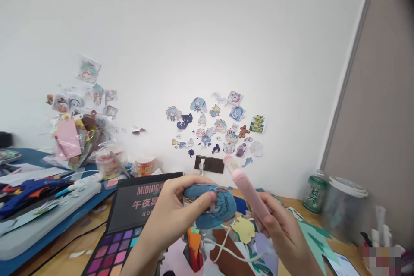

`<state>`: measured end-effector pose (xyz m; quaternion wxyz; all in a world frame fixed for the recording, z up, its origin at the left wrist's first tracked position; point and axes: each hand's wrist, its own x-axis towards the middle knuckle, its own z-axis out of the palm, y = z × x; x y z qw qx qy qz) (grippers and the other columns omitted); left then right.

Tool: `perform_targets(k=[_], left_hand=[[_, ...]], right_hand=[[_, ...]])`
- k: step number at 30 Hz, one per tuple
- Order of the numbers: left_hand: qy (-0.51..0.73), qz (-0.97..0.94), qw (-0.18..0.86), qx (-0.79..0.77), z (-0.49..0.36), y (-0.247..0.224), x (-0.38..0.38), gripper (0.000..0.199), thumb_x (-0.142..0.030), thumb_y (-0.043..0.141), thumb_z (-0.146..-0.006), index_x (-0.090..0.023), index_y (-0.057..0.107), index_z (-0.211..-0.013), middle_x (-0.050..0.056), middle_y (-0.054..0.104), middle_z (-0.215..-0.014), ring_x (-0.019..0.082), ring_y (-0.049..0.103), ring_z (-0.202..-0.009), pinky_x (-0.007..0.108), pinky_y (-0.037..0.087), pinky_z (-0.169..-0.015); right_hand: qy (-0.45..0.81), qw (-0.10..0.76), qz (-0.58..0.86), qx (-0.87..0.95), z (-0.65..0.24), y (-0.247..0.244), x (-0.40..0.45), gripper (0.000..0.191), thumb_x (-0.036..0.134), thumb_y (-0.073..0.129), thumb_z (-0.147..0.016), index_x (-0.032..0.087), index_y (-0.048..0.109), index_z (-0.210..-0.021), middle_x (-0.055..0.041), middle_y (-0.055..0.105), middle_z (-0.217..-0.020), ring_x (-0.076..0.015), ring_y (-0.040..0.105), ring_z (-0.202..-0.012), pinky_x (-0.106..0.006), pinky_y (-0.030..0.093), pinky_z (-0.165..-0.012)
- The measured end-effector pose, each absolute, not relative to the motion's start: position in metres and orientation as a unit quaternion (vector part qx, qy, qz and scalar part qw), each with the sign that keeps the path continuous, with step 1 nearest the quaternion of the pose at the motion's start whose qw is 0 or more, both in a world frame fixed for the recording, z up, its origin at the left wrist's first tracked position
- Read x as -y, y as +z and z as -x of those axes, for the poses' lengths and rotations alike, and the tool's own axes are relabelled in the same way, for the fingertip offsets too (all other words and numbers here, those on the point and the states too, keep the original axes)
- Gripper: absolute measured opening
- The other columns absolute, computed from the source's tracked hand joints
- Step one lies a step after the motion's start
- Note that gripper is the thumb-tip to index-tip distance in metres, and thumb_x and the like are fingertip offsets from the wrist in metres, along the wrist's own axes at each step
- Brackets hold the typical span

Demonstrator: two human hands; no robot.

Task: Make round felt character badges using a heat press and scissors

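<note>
At left, an eyeshadow palette (129, 200) lies open on the counter (60, 265); centre, my left grip (177, 211) pinches a blue cartoon-printed piece (228, 207) above paper scraps (244, 230); beside it, a pink tool (247, 192), tilted up leftward, is clasped in my right grip (280, 223).

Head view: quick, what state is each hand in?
Left hand: closed, holding a blue piece with a drawing on it.
Right hand: closed around a pink tool.
</note>
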<state>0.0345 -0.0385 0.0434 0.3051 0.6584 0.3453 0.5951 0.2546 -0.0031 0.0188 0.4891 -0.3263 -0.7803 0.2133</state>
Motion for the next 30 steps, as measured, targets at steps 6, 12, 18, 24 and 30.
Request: perform_targets(k=[6,12,18,24,30], left_hand=[[0.642,-0.568,0.352,-0.376,-0.04,0.045,0.04,0.016,-0.033,0.067,-0.077,-0.017,0.066,-0.081,0.001,0.064,-0.072,0.012,0.057,-0.063,0.017,0.046,-0.055],[0.574,-0.6,0.411,-0.376,-0.056,0.037,0.044,0.019,-0.034,0.067,-0.075,-0.018,0.066,-0.084,0.002,0.062,-0.069,0.014,0.058,-0.058,0.021,0.05,-0.05],[0.532,-0.682,0.366,-0.345,-0.073,0.024,0.048,0.02,-0.032,0.065,-0.076,-0.02,0.067,-0.092,0.003,0.063,-0.068,0.018,0.061,-0.058,0.024,0.053,-0.047],[0.546,-0.695,0.32,-0.341,-0.077,0.019,0.05,0.017,-0.027,0.066,-0.076,-0.021,0.066,-0.093,0.004,0.065,-0.074,0.017,0.061,-0.057,0.024,0.054,-0.045],[0.53,-0.738,0.28,-0.31,-0.075,0.019,0.046,0.018,-0.023,0.064,-0.077,-0.02,0.066,-0.095,0.006,0.068,-0.081,0.02,0.064,-0.063,0.025,0.056,-0.048]], right_hand=[[0.451,0.504,0.293,0.675,-0.258,0.011,0.009,0.049,0.064,0.029,-0.084,0.019,0.047,-0.076,0.0032,0.038,-0.06,-0.0069,0.029,-0.043,-0.022,0.026,-0.042],[0.51,0.549,0.29,0.596,-0.255,0.021,0.03,0.044,0.06,0.054,-0.074,0.024,0.045,-0.098,0.005,0.045,-0.068,-0.0012,0.02,-0.037,-0.019,0.021,-0.037],[0.468,0.559,0.304,0.614,-0.254,0.024,0.043,0.046,0.046,0.067,-0.069,0.026,0.044,-0.103,0.0014,0.056,-0.08,-0.003,0.034,-0.042,-0.018,0.027,-0.037],[0.415,0.557,0.327,0.641,-0.256,0.025,0.049,0.029,0.038,0.064,-0.076,0.025,0.048,-0.097,0.002,0.054,-0.073,-0.0097,0.049,-0.06,-0.02,0.04,-0.049],[0.394,0.539,0.317,0.674,-0.264,0.033,0.053,0.022,0.037,0.06,-0.08,0.023,0.05,-0.095,0.0009,0.057,-0.077,-0.0101,0.054,-0.063,-0.021,0.045,-0.053]])
